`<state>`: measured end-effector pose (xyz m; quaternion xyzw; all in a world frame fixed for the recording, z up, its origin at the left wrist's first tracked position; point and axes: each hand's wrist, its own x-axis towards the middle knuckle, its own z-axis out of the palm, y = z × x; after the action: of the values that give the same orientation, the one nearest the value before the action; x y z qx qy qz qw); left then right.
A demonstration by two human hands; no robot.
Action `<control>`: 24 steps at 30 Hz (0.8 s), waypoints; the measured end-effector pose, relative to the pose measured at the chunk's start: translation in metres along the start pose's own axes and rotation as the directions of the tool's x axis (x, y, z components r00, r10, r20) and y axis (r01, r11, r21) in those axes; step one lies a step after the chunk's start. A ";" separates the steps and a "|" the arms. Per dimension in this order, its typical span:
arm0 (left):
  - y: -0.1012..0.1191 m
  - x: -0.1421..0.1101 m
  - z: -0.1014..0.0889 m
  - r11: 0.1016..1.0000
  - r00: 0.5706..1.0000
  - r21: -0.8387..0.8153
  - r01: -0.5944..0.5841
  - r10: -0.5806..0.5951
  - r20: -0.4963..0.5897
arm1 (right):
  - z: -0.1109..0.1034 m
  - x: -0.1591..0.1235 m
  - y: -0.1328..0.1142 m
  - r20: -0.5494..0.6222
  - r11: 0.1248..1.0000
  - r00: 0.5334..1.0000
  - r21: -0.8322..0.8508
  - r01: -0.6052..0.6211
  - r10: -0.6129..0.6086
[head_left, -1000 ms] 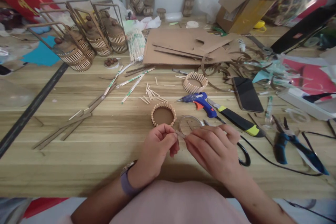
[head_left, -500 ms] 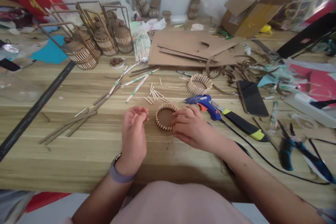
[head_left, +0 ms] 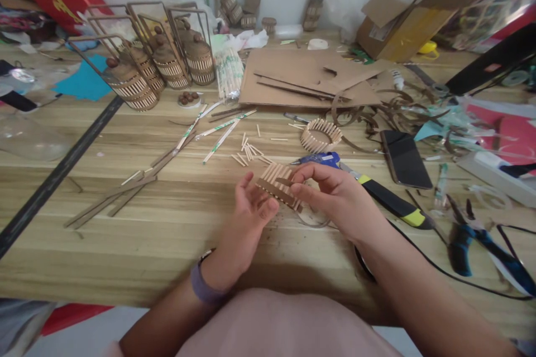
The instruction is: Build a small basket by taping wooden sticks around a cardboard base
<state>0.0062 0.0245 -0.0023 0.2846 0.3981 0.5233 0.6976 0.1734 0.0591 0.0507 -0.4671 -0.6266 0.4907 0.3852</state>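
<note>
Your stick-walled cup (head_left: 273, 181) sits between your left hand (head_left: 249, 215) and right hand (head_left: 333, 192), tipped sideways over the wooden table (head_left: 159, 268). Pale, slender sticks (head_left: 277, 172) line its wall in parallel, with a flat brown band (head_left: 272, 188) along the near edge. Your left, palm up, fingers curled, holds its left end; your right, reaching from the right, pinches a thin brown strip (head_left: 284, 181) against it.
</note>
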 end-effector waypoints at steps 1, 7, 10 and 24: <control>0.000 -0.002 0.003 0.998 0.999 -0.051 0.042 -0.040 0.035 | 0.001 -0.002 0.000 0.001 1.000 1.000 0.012 0.011 -0.011; 0.004 -0.007 0.014 0.941 0.971 -0.254 0.222 -0.190 0.148 | 0.006 -0.008 -0.002 0.014 0.999 0.999 0.041 0.029 -0.029; 0.005 -0.007 0.016 0.938 0.985 -0.306 0.161 -0.132 0.115 | 0.005 -0.016 -0.004 -0.086 0.997 0.994 -0.002 0.072 -0.072; 0.000 -0.008 0.009 0.961 0.988 -0.274 0.032 0.011 0.154 | 0.026 -0.044 0.005 0.055 0.867 0.949 0.392 -0.307 0.311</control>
<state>0.0132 0.0175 0.0045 0.2220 0.2677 0.5465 0.7618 0.1615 0.0106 0.0392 -0.4762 -0.4295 0.6601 0.3912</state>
